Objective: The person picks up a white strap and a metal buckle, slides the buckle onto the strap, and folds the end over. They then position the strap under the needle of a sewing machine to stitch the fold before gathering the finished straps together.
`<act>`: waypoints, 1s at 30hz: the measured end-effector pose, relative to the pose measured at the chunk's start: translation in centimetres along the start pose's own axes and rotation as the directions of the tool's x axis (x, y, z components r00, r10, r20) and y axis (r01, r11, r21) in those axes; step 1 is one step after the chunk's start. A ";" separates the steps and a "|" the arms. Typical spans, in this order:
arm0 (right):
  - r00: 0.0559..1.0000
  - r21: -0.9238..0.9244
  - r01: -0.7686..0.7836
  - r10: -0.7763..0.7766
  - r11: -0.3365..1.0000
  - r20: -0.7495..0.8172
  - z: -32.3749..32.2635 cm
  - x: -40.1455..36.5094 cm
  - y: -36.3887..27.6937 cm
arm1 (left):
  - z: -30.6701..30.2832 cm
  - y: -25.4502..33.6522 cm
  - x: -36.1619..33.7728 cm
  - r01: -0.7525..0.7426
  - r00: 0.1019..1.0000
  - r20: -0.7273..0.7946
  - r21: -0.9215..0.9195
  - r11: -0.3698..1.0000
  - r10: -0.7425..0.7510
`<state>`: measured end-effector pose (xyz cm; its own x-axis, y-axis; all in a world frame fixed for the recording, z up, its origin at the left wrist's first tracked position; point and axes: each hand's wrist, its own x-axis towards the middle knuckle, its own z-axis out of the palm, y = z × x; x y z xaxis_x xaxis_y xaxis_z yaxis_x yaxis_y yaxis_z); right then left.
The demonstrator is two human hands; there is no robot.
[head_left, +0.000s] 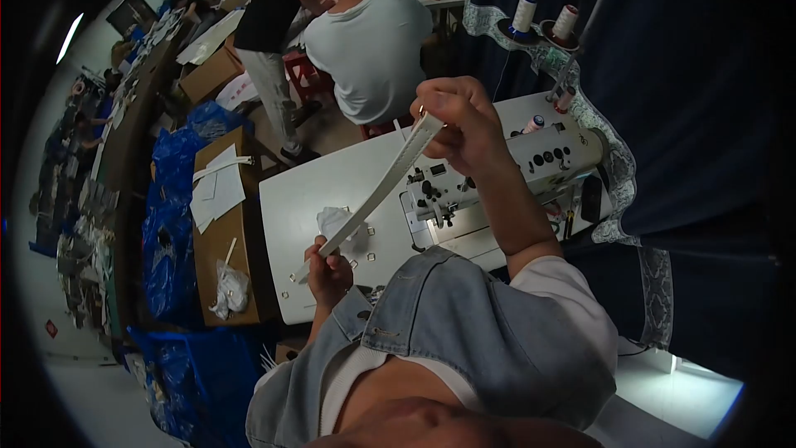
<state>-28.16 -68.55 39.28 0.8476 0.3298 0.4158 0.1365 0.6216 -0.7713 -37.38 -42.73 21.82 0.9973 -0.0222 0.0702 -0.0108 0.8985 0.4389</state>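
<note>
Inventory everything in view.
Strap: one, white, between hands
Sewing machines: at least two, white, centre, top
Table: one, white, centre
Small rings: several, pale, on table
Thread cones: two, whitish, top right
Bags: several, blue, whitish, left, centre
Papers: several, white, left
Boxes: some, brown, left
Stools: some, red, top
Curtain: one, navy, right
Patterned strips: some, grey, right
Other people: several, pale-shirted or dark-shirted, top
Vest: one, blue denim, bottom
Left hand: one, bare, strap's lower end
Right hand: one, bare, strap's upper end
</note>
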 end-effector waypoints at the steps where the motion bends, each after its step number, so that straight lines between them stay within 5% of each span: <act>1: 0.999 -0.014 -0.027 0.026 1.000 -0.020 0.3 0.1 -0.1 | -0.7 -0.1 0.2 0.027 0.996 0.088 0.016 1.000 -0.028; 8: 0.984 0.153 -0.145 0.158 0.978 -0.082 0.3 1.0 0.6 | -0.2 -0.9 0.2 0.079 0.958 0.282 -0.075 0.994 -0.055; 10: 0.978 0.164 -0.175 0.190 0.971 -0.087 0.2 1.2 0.7 | -0.5 -1.2 -0.3 -0.049 0.991 0.121 -0.046 0.998 0.054; 14: 0.980 0.250 -0.174 0.194 0.952 -0.054 -0.8 1.4 1.3 | -0.9 -1.4 -0.1 -0.022 0.991 0.132 -0.048 0.999 0.029; 20: 0.910 0.327 -0.202 0.300 0.923 -0.285 -1.3 1.4 2.0 | -0.6 -0.4 0.9 -0.064 0.992 0.108 0.050 0.997 0.059; 22: 0.859 0.351 -0.145 0.293 0.925 -0.420 -2.0 1.6 1.8 | -0.6 2.2 2.7 -0.087 0.988 -0.127 0.053 0.995 0.093; 23: 0.869 0.339 -0.107 0.253 0.935 -0.424 -3.3 1.4 2.2 | -2.5 4.4 4.4 -0.160 0.975 -0.155 0.017 0.987 0.160; 24: 0.884 0.327 -0.087 0.224 0.941 -0.409 -4.9 1.2 2.6 | -2.8 7.2 5.8 -0.122 0.971 -0.231 -0.238 0.964 0.066; 26: 0.733 0.272 -0.020 0.199 0.962 -0.650 -5.1 0.9 2.3 | -3.9 11.1 7.8 -0.261 0.956 -0.153 -0.046 0.964 0.252; 28: 0.789 0.366 0.108 0.145 0.924 -0.597 -7.6 0.1 2.7 | -3.8 14.1 9.6 -0.425 0.885 -0.118 0.191 0.885 0.451; 29: 0.902 0.434 0.114 0.089 0.894 -0.421 -10.1 -0.5 2.9 | -0.5 14.3 10.4 -0.483 0.735 -0.361 0.317 0.816 0.574; 30: 0.877 0.348 0.139 0.049 0.927 -0.478 -11.2 -1.0 3.2 | -2.3 15.2 11.0 -0.522 0.765 -0.261 0.283 0.804 0.589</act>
<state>-22.81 -74.87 30.99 0.9951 -0.0206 0.0965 0.0655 0.8695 -0.4896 -26.38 -28.25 27.18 0.7755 0.6265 0.0778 -0.5503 0.6104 0.5698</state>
